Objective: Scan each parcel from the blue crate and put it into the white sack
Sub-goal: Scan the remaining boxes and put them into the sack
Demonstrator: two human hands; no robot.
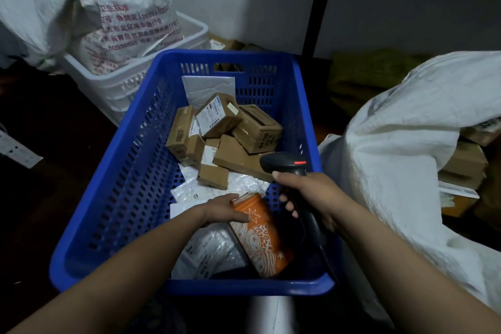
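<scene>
Two bare forearms reached in from the bottom edge over the near rim of the blue perforated plastic crate [127, 176]. The left hand [223, 210] gripped the upper end of an orange parcel with a white star-and-swirl print [261, 238], its fingers [238, 217] curled over the parcel's edge and face. That parcel lay tilted in the crate's near right corner, resting on clear bubble-wrap mailers [206, 251]. The right hand [311, 195] held a black handheld barcode scanner [282, 162], fingers wrapped tightly round its handle. The scanner's head, with a red mark on top, hung above the crate's right side and faced the far end.

Farther back in the crate sat a jumble of small brown cardboard boxes [256, 127], some with white labels, and a flat grey-white padded envelope [207, 88] leaned against the far wall. The big white woven sack [401, 144] slumped just beside the crate on the right, its mouth open towards the right edge, with brown cartons [465, 161] showing inside. Behind the crate on the left stood a white plastic crate [130, 83] holding a white sack printed with red characters [130, 11].
</scene>
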